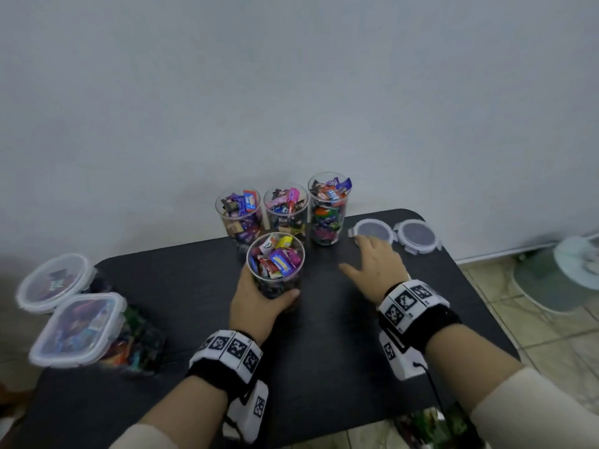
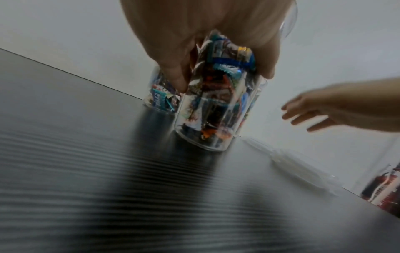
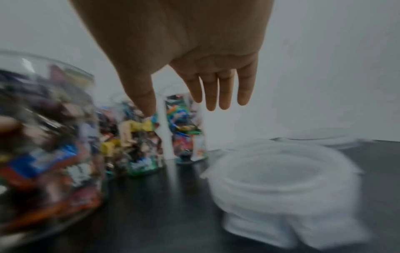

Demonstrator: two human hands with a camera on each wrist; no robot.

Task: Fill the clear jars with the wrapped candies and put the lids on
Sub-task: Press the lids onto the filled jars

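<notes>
Jars (image 1: 276, 264): 4 filled, lidless | lids (image 1: 372, 230): 2 loose | left hand (image 1: 259, 306) grips 1 jar | right hand (image 1: 376, 267) fingers straight

1. Front jar (image 1: 276, 265): clear, upright, lidless, full of wrapped candies (image 1: 277, 258), held low on its wall by the left hand (image 1: 259, 306)
2. Three more jars (image 1: 287, 210) behind it in a row, full, lidless
3. Two round clear lids (image 1: 372, 230) lie flat to the right; right hand's (image 1: 376, 270) fingers reach over the nearer
</notes>
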